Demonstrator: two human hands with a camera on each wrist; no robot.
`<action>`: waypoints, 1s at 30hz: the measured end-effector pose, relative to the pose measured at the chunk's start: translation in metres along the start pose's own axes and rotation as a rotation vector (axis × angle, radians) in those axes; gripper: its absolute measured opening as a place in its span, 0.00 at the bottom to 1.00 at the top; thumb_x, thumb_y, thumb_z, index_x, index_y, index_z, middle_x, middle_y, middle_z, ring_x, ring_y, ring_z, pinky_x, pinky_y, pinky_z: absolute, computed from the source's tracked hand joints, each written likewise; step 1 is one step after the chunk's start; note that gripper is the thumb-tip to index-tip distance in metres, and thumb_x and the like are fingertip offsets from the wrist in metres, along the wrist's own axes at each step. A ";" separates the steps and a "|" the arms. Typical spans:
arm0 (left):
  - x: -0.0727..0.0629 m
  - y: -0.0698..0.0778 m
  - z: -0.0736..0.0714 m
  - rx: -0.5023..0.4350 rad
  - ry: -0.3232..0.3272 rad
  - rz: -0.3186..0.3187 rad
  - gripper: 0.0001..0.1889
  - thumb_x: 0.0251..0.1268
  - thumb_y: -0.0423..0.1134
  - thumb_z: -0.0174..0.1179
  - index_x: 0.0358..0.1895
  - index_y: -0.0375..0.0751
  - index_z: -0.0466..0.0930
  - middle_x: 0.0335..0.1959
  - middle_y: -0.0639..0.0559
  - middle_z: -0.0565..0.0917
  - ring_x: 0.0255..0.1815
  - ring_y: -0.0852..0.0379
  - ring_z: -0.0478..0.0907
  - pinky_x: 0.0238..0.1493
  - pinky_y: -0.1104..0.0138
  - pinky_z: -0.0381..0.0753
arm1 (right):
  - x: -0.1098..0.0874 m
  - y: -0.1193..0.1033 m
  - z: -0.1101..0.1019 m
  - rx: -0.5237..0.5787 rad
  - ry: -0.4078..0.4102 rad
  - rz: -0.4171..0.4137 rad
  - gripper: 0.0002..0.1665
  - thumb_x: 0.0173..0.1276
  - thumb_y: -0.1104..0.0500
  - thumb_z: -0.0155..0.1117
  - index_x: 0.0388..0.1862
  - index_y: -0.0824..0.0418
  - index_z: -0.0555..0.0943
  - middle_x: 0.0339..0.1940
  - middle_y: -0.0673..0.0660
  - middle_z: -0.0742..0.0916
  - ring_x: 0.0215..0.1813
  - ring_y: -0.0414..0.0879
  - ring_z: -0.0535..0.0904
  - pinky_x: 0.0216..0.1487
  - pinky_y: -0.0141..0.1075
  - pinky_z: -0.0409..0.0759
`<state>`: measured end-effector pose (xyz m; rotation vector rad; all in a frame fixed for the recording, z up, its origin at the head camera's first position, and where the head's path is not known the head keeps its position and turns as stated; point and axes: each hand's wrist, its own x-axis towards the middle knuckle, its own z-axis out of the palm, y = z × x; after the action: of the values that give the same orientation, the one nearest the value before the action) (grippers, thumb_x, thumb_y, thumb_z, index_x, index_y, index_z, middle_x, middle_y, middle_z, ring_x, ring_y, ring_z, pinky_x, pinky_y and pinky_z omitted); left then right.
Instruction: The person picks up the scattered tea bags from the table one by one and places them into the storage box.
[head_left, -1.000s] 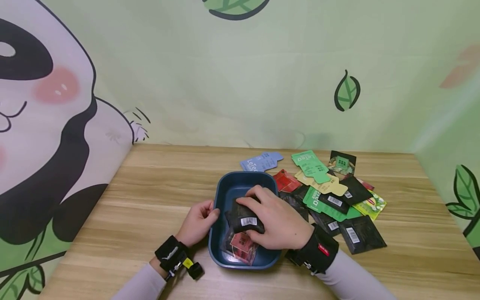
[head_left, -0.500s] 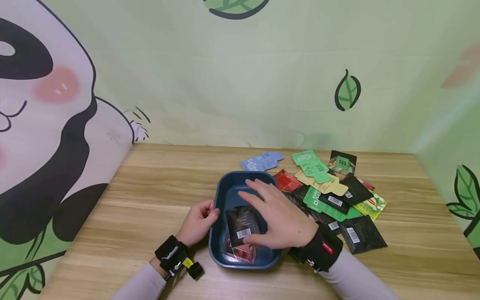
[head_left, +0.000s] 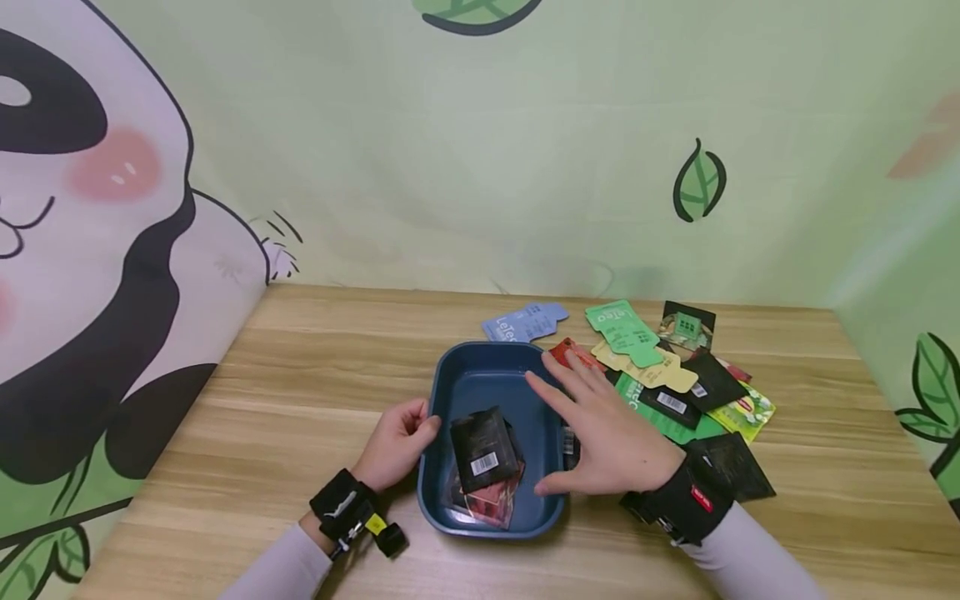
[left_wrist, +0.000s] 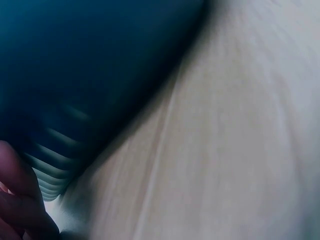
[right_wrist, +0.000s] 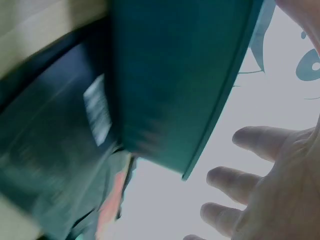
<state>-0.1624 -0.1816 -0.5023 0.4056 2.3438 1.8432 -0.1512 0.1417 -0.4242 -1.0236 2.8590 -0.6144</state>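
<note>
A dark blue rectangular plastic tub stands on the table. Inside it, a black tea sachet with a white barcode label lies on top of red-printed sachets. At the tub's left rim, my left hand grips the edge between thumb and curled fingers; the left wrist view has these fingers beside the tub's outer wall. My right hand hovers over the right rim with fingers spread and holds nothing. Under it, partly hidden, lies another black sachet close against the tub.
Right of the tub spreads a loose pile of tea sachets: green, yellow, red and several black. Blue sachets lie behind the tub. A printed backdrop rises at the table's back edge.
My right hand has let go of the black sachet inside the tub, spread its fingers and moved right toward the pile. The left hand stays at the rim.
</note>
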 end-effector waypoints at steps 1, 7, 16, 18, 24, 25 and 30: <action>0.000 0.000 0.000 0.001 0.001 0.000 0.14 0.76 0.31 0.53 0.26 0.37 0.69 0.18 0.54 0.67 0.20 0.63 0.68 0.21 0.72 0.66 | -0.002 0.002 0.000 0.003 -0.004 0.009 0.76 0.44 0.23 0.78 0.85 0.51 0.54 0.88 0.58 0.52 0.88 0.62 0.37 0.81 0.66 0.48; 0.001 0.002 -0.001 -0.002 -0.001 -0.011 0.14 0.76 0.31 0.53 0.26 0.37 0.70 0.18 0.54 0.67 0.20 0.62 0.68 0.21 0.72 0.66 | -0.017 0.014 -0.004 0.043 -0.032 0.075 0.77 0.44 0.21 0.76 0.86 0.50 0.54 0.88 0.55 0.51 0.88 0.58 0.37 0.80 0.66 0.49; 0.001 0.003 -0.001 -0.004 -0.001 -0.007 0.14 0.76 0.31 0.53 0.27 0.37 0.70 0.19 0.54 0.68 0.20 0.62 0.69 0.21 0.72 0.67 | -0.028 0.026 0.001 0.013 -0.020 0.081 0.76 0.44 0.16 0.70 0.84 0.54 0.58 0.86 0.59 0.58 0.87 0.63 0.46 0.79 0.67 0.52; 0.001 0.002 -0.001 -0.008 0.000 -0.006 0.14 0.76 0.31 0.53 0.27 0.37 0.70 0.19 0.54 0.68 0.20 0.62 0.69 0.21 0.72 0.67 | -0.029 0.028 0.003 -0.001 -0.025 0.077 0.75 0.44 0.17 0.72 0.83 0.56 0.60 0.85 0.61 0.60 0.86 0.65 0.48 0.79 0.68 0.53; 0.001 0.001 -0.001 -0.008 0.000 -0.001 0.14 0.76 0.31 0.53 0.27 0.37 0.70 0.19 0.54 0.68 0.20 0.62 0.69 0.21 0.72 0.67 | -0.030 0.031 0.012 -0.040 -0.049 0.092 0.69 0.47 0.22 0.75 0.80 0.59 0.66 0.83 0.64 0.65 0.84 0.67 0.54 0.77 0.66 0.59; 0.000 0.001 0.000 -0.005 0.001 0.001 0.14 0.76 0.31 0.53 0.26 0.37 0.70 0.19 0.54 0.68 0.20 0.63 0.69 0.21 0.72 0.67 | -0.030 0.032 0.013 -0.047 -0.054 0.097 0.68 0.47 0.23 0.76 0.79 0.59 0.67 0.82 0.64 0.65 0.84 0.67 0.55 0.77 0.65 0.61; 0.000 0.000 0.000 0.005 0.005 0.008 0.14 0.76 0.30 0.53 0.26 0.38 0.69 0.18 0.54 0.67 0.20 0.63 0.68 0.21 0.72 0.65 | -0.032 0.034 0.019 -0.084 -0.070 0.118 0.62 0.50 0.30 0.79 0.78 0.59 0.69 0.81 0.65 0.68 0.81 0.65 0.63 0.75 0.63 0.66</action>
<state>-0.1626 -0.1814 -0.5025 0.4124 2.3539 1.8450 -0.1434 0.1783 -0.4575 -0.8605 2.8797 -0.4447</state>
